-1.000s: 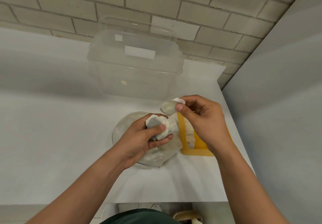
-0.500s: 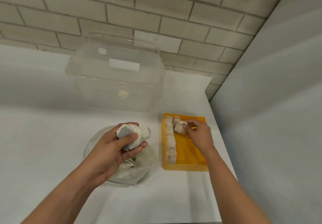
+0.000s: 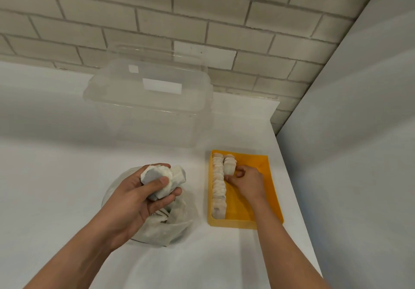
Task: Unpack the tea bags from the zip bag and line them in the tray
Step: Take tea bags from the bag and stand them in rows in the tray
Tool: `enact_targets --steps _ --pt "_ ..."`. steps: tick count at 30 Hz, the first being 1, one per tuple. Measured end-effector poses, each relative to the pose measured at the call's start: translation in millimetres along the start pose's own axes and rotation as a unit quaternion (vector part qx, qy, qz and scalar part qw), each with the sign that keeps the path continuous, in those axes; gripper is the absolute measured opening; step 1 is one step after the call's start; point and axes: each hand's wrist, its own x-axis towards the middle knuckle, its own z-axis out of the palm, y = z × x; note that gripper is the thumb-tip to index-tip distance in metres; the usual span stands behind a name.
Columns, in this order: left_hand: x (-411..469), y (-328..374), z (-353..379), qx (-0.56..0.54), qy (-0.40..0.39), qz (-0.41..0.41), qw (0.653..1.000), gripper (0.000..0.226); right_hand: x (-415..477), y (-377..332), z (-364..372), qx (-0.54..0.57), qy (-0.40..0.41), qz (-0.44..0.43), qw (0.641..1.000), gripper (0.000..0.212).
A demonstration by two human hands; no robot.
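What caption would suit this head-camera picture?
Right hand places a tea bag in the yellow tray; left hand grips spare tea bags above the zip bag.

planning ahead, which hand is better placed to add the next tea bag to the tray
Right hand: in the tray, fingers at the short second row; left hand grips spare tea bags.

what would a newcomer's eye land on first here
The yellow tray at right stands out, with a row of tea bags lined along its left wall and the right hand pinching a tea bag beside the row's far end. To its left, the left hand grips a clump of tea bags above the crumpled zip bag. A clear plastic box sits behind them.
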Motion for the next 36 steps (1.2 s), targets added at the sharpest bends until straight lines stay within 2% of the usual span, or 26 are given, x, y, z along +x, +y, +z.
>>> enact_targets --steps 4,11,14,16,18,20,22,24,26,32,36 --pt "-1.4 -1.0 5.1 -0.005 -0.001 -0.005 1.000 0.032 1.4 -1.1 4.6 -0.026 0.003 -0.020 0.999 0.015" --pt "-3.0 -2.1 9.6 -0.012 -0.002 -0.017 1.000 0.026 0.7 -1.3 5.8 -0.036 0.010 -0.024 0.999 0.009" --pt "-2.8 -0.9 10.1 -0.014 -0.003 -0.021 1.000 0.027 -3.6 -6.0 -2.6 -0.030 0.027 -0.018 0.999 0.016" --pt "-2.3 0.3 11.0 -0.011 -0.006 -0.021 1.000 0.027 -14.3 -17.2 -12.7 -0.007 0.064 -0.022 0.998 0.021" --pt "-1.1 0.7 12.2 -0.006 -0.008 -0.018 1.000 0.026 -34.4 -39.7 -22.1 0.077 0.082 -0.034 0.993 0.021" --pt "1.0 0.1 13.3 -0.004 -0.011 -0.012 1.000 0.024 -58.2 -68.3 -27.2 0.173 0.043 -0.056 0.982 0.014" --pt "3.4 -0.8 13.8 -0.002 -0.015 -0.004 1.000 0.024 -81.7 -95.4 -30.7 0.230 -0.051 -0.070 0.969 0.013" --pt "5.0 -1.3 13.7 0.005 -0.023 0.004 1.000 0.024 -99.8 -115.0 -32.6 0.239 -0.140 -0.078 0.958 0.014" --pt "6.1 -1.8 13.0 0.012 -0.030 0.008 0.999 0.025 -109.0 -123.7 -31.4 0.225 -0.170 -0.093 0.955 0.015" --pt "6.8 -4.2 10.4 0.007 -0.035 0.003 0.999 0.024 -108.2 -126.5 -24.9 0.170 -0.080 -0.096 0.977 0.005" --pt "8.7 -4.5 10.8 0.001 -0.042 0.001 0.999 0.025 -111.8 -128.1 -25.7 0.244 -0.054 -0.078 0.965 0.005"
